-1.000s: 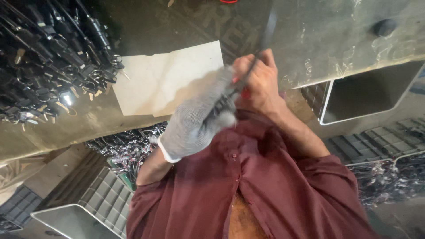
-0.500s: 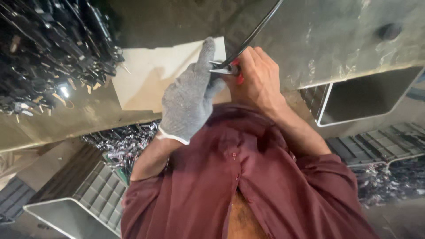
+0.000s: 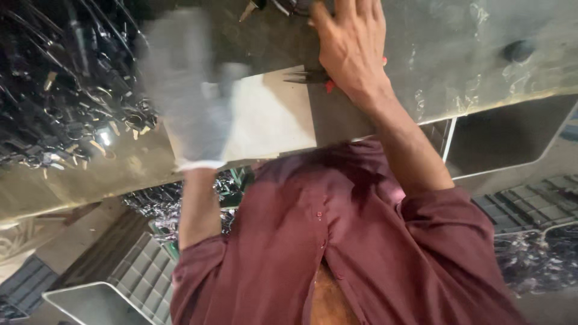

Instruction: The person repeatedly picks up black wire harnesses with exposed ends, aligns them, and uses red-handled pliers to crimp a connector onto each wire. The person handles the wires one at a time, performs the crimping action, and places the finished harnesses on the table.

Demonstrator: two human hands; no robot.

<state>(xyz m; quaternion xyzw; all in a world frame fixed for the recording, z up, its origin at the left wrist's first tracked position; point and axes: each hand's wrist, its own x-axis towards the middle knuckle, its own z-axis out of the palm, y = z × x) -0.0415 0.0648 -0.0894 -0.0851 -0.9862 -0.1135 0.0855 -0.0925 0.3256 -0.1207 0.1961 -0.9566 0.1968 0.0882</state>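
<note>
At the far left, a big heap of dark metal parts (image 3: 54, 90) lies on the bench (image 3: 481, 54); they are thin, shiny and tangled, with small pale tags among them. Beside the heap, the left hand (image 3: 189, 90) wears a grey knitted glove with a white cuff. It is lifted over the bench with the forearm stretched forward and the fingers pointing away from the body. It is blurred, so I cannot tell if it is wide or closed, or if it holds something. Partly under it lies a pale flat sheet (image 3: 271, 120), rectangular and matte, like cardboard. At the sheet's far right edge there is a dark pointed tool (image 3: 307, 76) with a small red part, like pliers. The bare right hand (image 3: 352, 48) lies flat over it, fingers spread wide and reaching to dark objects at the top edge. The bench surface is grey, smooth and a little glossy. The person wears a maroon shirt (image 3: 337, 241) with rolled sleeves.
</note>
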